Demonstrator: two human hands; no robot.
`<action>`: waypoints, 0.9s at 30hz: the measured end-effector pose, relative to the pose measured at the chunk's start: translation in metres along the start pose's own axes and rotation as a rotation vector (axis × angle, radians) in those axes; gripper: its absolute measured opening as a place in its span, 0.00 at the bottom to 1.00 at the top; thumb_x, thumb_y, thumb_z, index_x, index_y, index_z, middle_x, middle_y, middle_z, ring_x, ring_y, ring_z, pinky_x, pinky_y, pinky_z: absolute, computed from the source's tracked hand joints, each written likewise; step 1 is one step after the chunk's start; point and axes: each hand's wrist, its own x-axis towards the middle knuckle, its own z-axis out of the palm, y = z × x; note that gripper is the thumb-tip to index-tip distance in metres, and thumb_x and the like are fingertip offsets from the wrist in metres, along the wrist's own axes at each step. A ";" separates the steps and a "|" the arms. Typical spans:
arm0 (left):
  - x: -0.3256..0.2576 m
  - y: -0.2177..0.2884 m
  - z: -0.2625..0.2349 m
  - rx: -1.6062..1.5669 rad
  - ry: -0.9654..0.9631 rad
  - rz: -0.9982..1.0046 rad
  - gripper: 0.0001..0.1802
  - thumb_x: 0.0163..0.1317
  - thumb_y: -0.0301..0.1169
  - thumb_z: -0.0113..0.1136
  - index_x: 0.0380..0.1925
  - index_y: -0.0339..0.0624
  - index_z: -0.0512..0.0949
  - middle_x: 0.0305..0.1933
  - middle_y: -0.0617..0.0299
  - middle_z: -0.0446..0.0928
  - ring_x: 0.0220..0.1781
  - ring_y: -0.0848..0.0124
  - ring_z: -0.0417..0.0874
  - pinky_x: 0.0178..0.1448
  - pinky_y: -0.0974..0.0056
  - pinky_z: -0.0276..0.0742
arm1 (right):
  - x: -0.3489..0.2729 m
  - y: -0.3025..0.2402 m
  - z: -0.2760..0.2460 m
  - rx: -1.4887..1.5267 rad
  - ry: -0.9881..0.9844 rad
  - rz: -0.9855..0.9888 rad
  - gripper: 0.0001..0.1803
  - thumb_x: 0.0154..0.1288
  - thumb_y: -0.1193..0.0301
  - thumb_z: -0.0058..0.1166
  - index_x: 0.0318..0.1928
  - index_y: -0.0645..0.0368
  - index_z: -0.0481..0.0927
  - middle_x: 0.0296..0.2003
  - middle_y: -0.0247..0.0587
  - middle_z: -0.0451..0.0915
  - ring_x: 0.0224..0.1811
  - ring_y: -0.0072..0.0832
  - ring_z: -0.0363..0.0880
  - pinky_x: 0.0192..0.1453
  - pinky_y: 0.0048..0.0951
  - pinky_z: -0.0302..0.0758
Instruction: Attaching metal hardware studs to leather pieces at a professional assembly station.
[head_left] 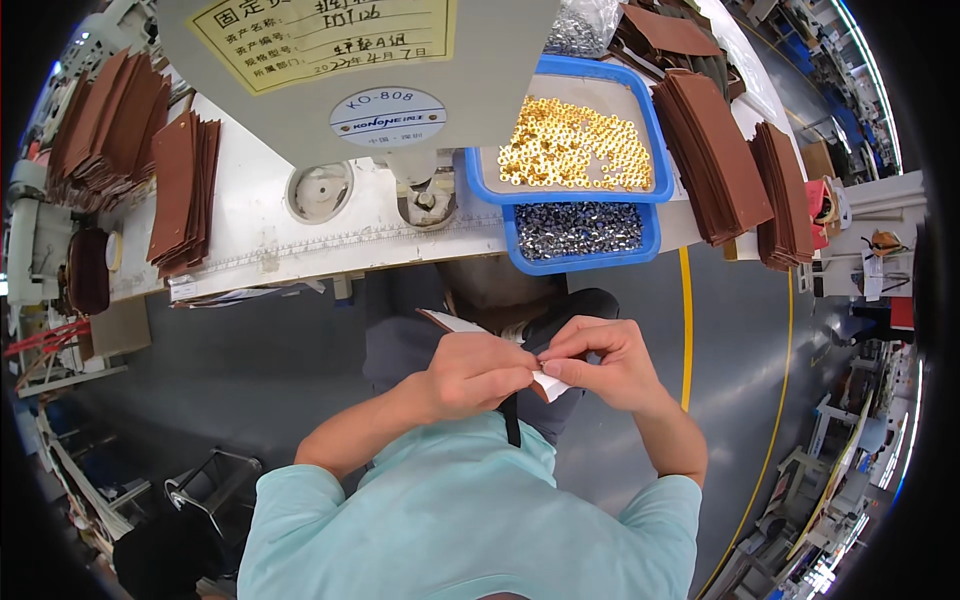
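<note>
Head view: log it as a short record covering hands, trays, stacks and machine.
Left hand: gripping a brown-and-white piece
Right hand: fingertips pinching at the same piece's edge
Far blue tray: gold-coloured rings
Near blue tray: small silver parts
Brown stacks: left and right on the white table
Machine: grey, left of trays

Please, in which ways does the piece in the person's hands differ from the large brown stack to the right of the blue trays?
The piece shows a white face; the stack shows brown on top. The piece is up in the left hand and right hand, while the stack rests on the table. The piece looks thin; the stack has many layers. Both show brown, the piece only along its edges.
</note>
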 end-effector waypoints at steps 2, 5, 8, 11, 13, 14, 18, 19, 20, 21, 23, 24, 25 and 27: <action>-0.002 0.000 -0.001 0.006 -0.011 0.018 0.17 0.44 0.17 0.75 0.34 0.38 0.81 0.33 0.56 0.85 0.31 0.64 0.87 0.30 0.65 0.84 | 0.000 0.000 0.000 0.004 -0.013 -0.004 0.06 0.64 0.79 0.68 0.42 0.63 0.91 0.37 0.35 0.84 0.34 0.15 0.78 0.36 0.19 0.71; -0.005 0.001 -0.002 0.016 -0.014 0.013 0.14 0.46 0.17 0.72 0.35 0.38 0.82 0.34 0.59 0.83 0.30 0.64 0.86 0.30 0.66 0.82 | 0.000 -0.002 0.000 0.024 -0.034 0.068 0.06 0.63 0.79 0.68 0.41 0.63 0.91 0.37 0.35 0.84 0.34 0.15 0.78 0.35 0.19 0.71; -0.008 0.003 -0.002 0.036 -0.023 -0.009 0.15 0.46 0.18 0.74 0.36 0.38 0.83 0.34 0.59 0.81 0.28 0.66 0.84 0.28 0.66 0.81 | 0.001 -0.001 0.001 0.077 -0.026 0.127 0.06 0.63 0.79 0.68 0.41 0.63 0.91 0.37 0.35 0.84 0.34 0.15 0.78 0.35 0.19 0.70; -0.007 0.008 -0.004 0.049 -0.057 -0.090 0.18 0.40 0.17 0.77 0.34 0.36 0.84 0.35 0.55 0.84 0.31 0.62 0.87 0.33 0.65 0.85 | 0.000 0.002 0.000 0.034 -0.026 0.077 0.06 0.64 0.79 0.67 0.41 0.63 0.91 0.37 0.35 0.84 0.34 0.15 0.78 0.35 0.19 0.70; -0.005 0.010 -0.004 0.088 -0.063 -0.120 0.18 0.38 0.18 0.78 0.33 0.38 0.85 0.35 0.57 0.84 0.30 0.63 0.87 0.31 0.66 0.84 | 0.000 0.003 -0.001 0.009 -0.025 0.083 0.06 0.64 0.79 0.67 0.41 0.63 0.90 0.37 0.35 0.84 0.34 0.15 0.77 0.35 0.19 0.70; -0.004 0.011 -0.004 0.088 -0.063 -0.120 0.18 0.38 0.18 0.78 0.33 0.38 0.85 0.35 0.57 0.84 0.30 0.63 0.87 0.31 0.66 0.84 | 0.000 0.003 -0.001 0.009 -0.025 0.083 0.06 0.64 0.79 0.67 0.41 0.63 0.90 0.37 0.35 0.84 0.34 0.15 0.77 0.35 0.19 0.70; 0.002 0.015 -0.004 0.102 -0.026 -0.210 0.17 0.37 0.20 0.79 0.30 0.42 0.86 0.34 0.60 0.83 0.28 0.67 0.86 0.29 0.67 0.82 | 0.000 0.001 -0.001 -0.002 -0.034 0.071 0.06 0.64 0.78 0.66 0.41 0.63 0.90 0.37 0.36 0.84 0.34 0.16 0.78 0.35 0.20 0.71; 0.003 0.015 -0.005 0.086 -0.024 -0.255 0.16 0.37 0.20 0.79 0.30 0.43 0.86 0.33 0.61 0.83 0.28 0.69 0.85 0.28 0.67 0.81 | -0.001 0.000 -0.001 -0.021 -0.042 0.061 0.06 0.63 0.78 0.67 0.41 0.63 0.90 0.37 0.37 0.84 0.34 0.17 0.78 0.36 0.20 0.71; 0.003 0.015 -0.005 0.086 -0.024 -0.255 0.16 0.37 0.20 0.79 0.30 0.43 0.86 0.33 0.61 0.83 0.28 0.69 0.85 0.28 0.67 0.81 | -0.001 0.000 -0.001 -0.021 -0.042 0.061 0.06 0.63 0.78 0.67 0.41 0.63 0.90 0.37 0.37 0.84 0.34 0.17 0.78 0.36 0.20 0.71; 0.003 0.016 -0.005 0.051 -0.022 -0.309 0.16 0.37 0.20 0.80 0.30 0.43 0.86 0.33 0.61 0.83 0.28 0.69 0.85 0.28 0.67 0.81 | -0.002 0.000 -0.001 -0.051 -0.042 0.027 0.07 0.63 0.78 0.67 0.41 0.63 0.90 0.37 0.37 0.84 0.35 0.18 0.79 0.37 0.21 0.73; 0.003 0.017 -0.004 0.017 -0.020 -0.364 0.16 0.38 0.21 0.80 0.30 0.43 0.86 0.33 0.61 0.83 0.27 0.70 0.85 0.28 0.67 0.81 | -0.001 -0.001 -0.001 -0.081 -0.042 -0.008 0.07 0.62 0.78 0.67 0.42 0.63 0.90 0.38 0.37 0.84 0.36 0.19 0.80 0.39 0.21 0.74; 0.004 0.018 -0.004 -0.024 0.007 -0.411 0.15 0.39 0.21 0.80 0.30 0.43 0.86 0.33 0.62 0.83 0.28 0.69 0.85 0.28 0.68 0.81 | -0.001 -0.003 -0.002 -0.072 -0.050 -0.040 0.09 0.60 0.78 0.69 0.42 0.63 0.90 0.38 0.39 0.85 0.37 0.21 0.82 0.41 0.22 0.76; 0.005 0.019 -0.003 -0.065 0.035 -0.457 0.15 0.40 0.21 0.80 0.30 0.43 0.86 0.33 0.62 0.83 0.28 0.69 0.85 0.29 0.68 0.81 | 0.000 -0.004 -0.002 -0.063 -0.059 -0.073 0.10 0.59 0.77 0.71 0.42 0.64 0.90 0.39 0.40 0.86 0.39 0.23 0.84 0.44 0.22 0.78; 0.008 0.020 -0.007 -0.072 0.013 -0.483 0.14 0.41 0.21 0.80 0.30 0.43 0.87 0.32 0.61 0.84 0.29 0.68 0.86 0.30 0.68 0.81 | 0.001 -0.003 -0.004 -0.090 -0.069 -0.102 0.12 0.56 0.77 0.74 0.43 0.63 0.90 0.40 0.42 0.87 0.41 0.25 0.85 0.45 0.24 0.80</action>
